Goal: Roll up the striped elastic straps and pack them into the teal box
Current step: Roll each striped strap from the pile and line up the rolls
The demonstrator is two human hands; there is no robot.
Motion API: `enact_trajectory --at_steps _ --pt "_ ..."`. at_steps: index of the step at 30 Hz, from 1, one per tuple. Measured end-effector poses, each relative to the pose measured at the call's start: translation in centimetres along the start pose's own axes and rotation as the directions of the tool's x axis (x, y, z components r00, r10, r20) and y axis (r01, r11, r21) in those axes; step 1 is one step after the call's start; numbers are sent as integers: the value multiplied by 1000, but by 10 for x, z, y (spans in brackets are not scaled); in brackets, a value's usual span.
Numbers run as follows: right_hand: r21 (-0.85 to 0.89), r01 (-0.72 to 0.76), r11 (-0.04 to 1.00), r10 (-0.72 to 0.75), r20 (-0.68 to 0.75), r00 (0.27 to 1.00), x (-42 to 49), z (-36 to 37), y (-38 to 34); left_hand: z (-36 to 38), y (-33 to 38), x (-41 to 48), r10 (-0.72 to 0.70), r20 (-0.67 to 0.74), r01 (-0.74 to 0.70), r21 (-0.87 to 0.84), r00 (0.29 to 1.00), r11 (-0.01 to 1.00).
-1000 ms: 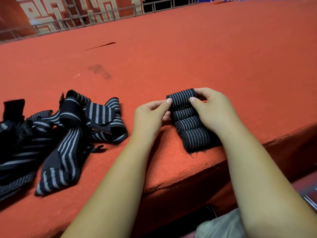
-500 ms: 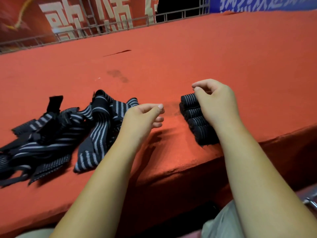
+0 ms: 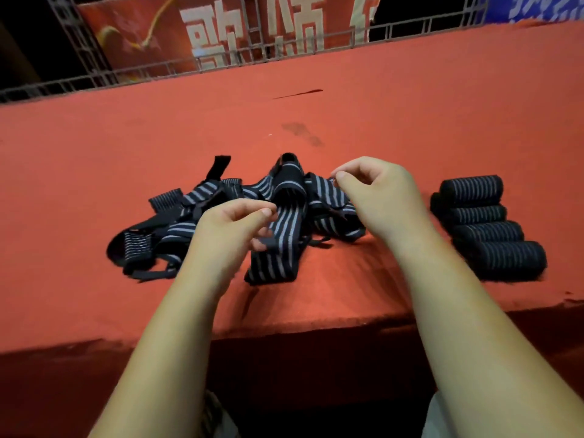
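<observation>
Lifted the right hand (image 3: 379,197) off the row of rolled straps (image 3: 480,213), gripped a second ago, and carried it left, above the loose pile of striped straps (image 3: 284,229). Moved the left hand (image 3: 227,229) away from the rolls too, down over the pile, fingertips now at one strap. Swung the view left, putting the pile at centre and the rolls at right.
</observation>
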State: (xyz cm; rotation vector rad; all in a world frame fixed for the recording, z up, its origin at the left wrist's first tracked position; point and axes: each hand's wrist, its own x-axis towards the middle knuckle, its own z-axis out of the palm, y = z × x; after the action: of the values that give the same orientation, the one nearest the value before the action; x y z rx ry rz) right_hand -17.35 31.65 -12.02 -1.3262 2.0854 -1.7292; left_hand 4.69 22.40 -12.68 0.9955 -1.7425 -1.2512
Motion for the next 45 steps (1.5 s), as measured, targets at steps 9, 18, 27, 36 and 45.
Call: enact_trajectory --at_steps 9,18,27,36,45 --pt "12 63 998 -64 178 982 -14 73 -25 -90 -33 3 62 -315 -4 181 947 983" --pt "-46 119 992 -92 386 918 -33 128 -47 -140 -51 -8 22 -127 31 404 992 914" --pt "-214 267 940 -100 576 812 -45 149 -61 -141 -80 -7 203 114 -222 722 972 655" --pt "-174 385 906 -268 468 842 -40 148 -50 -129 -60 -7 214 -29 -199 261 976 945" --pt "106 147 983 -170 257 951 -42 137 -49 -123 -65 1 222 26 -215 389 975 896"
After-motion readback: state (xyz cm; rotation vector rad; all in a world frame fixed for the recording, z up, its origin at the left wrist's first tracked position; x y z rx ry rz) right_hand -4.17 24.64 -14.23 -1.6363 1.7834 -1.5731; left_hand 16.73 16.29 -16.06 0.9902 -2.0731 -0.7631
